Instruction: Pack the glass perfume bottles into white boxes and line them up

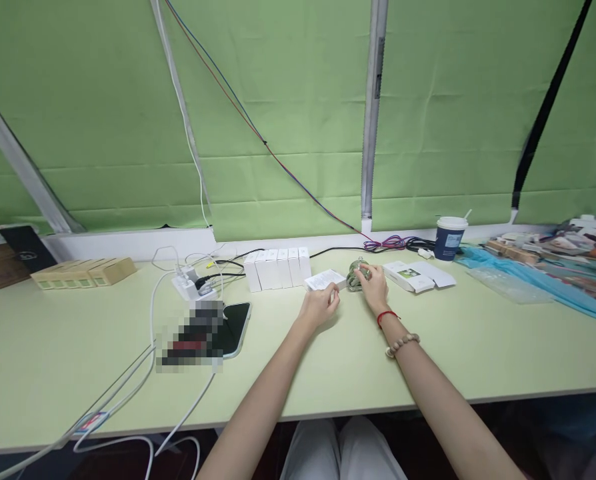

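My right hand [375,288] has its thumb and fingers closed on a small green coiled bundle [354,275], which looks like a wound cord with a shiny part at its top. Just left of the bundle lies a flat white box or printed paper [323,279]. In front of that, my left hand [319,307] is curled with the fingertips drawn together; what they hold, if anything, is too small to make out. To the right of my right hand lies a white carton [411,277] with a green picture and an opened flap.
Several upright white boxes [278,269] stand behind my left hand. Leftward are a phone [235,330], a power strip [193,287] with cables and a row of tan boxes [85,273]. A lidded blue cup [449,239] and a clear plastic bag [508,285] sit to the right.
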Demonstrator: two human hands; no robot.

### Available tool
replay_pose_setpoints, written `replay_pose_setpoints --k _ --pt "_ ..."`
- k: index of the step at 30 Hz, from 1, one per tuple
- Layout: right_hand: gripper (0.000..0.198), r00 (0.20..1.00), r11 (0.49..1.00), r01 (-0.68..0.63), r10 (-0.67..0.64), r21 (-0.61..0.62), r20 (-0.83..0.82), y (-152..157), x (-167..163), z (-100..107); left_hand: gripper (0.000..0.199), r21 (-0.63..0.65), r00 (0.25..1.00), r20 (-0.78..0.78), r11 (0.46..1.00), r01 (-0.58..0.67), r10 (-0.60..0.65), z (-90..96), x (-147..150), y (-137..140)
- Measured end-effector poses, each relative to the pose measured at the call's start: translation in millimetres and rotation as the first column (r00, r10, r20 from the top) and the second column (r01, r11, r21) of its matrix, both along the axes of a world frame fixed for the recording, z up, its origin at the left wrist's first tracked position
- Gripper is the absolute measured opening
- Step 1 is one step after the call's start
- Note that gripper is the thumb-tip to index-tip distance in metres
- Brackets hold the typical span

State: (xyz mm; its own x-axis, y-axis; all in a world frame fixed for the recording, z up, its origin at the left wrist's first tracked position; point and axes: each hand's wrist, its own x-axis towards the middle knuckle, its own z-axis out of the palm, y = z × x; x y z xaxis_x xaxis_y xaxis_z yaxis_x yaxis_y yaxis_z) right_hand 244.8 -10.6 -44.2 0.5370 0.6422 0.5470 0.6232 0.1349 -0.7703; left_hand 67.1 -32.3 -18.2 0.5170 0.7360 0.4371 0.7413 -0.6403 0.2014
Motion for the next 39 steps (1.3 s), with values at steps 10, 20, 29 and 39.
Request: replay_pose_setpoints --k 10,20,29,39 --pt "0.041 0.991 0.989 0.124 -0.127 -0.075 -0.036 -1.0 1.1 -2.2 0.027 0.019 1.000 -0.012 1.000 -0.019 0.020 0.6 -0.1 -0.6" --pt "0.062 0.999 0.999 -0.014 0.017 -0.047 0.051 14.9 3.7 -21.2 0.024 0.022 1.000 -0.003 1.000 0.004 -0.004 -3.8 1.2 1.1" --pt "0.057 0.992 0.999 -0.003 -0.002 -0.037 -0.128 9.2 3.1 -12.0 0.015 0.060 0.938 0.302 0.978 -0.199 0.172 -1.7 2.3 10.1" --pt "0.033 0.998 0.994 0.048 -0.051 0.096 0.023 1.1 -8.1 3.5 0.039 0.083 0.965 0.171 0.973 -0.215 0.198 -21.0 1.3 20.2"
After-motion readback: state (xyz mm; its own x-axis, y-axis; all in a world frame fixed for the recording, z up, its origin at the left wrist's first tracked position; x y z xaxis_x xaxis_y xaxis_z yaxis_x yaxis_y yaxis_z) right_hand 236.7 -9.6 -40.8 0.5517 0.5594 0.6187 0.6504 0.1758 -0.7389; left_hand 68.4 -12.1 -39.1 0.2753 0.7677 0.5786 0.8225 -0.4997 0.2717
